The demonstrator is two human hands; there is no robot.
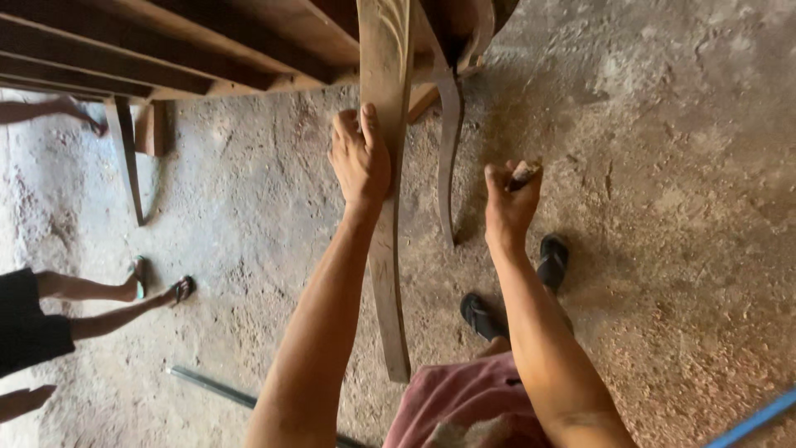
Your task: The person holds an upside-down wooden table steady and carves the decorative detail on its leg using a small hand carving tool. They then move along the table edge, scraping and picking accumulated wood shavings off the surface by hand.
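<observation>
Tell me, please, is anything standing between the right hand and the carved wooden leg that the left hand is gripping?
Nothing visible does. The right hand, closed on a small pale piece, is apart from the carved wooden leg, with only bare dirt floor showing between them. The left hand grips the leg's far side.

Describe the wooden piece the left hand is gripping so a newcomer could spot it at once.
Start at the dark wooden furniture frame across the top of the view. From it a long, pale curved wooden leg runs down the middle toward the dirt floor, with the left hand clasping it. Unlike the thinner, darker curved leg just to its right, it is broad, with a carved pattern near the top.
</observation>
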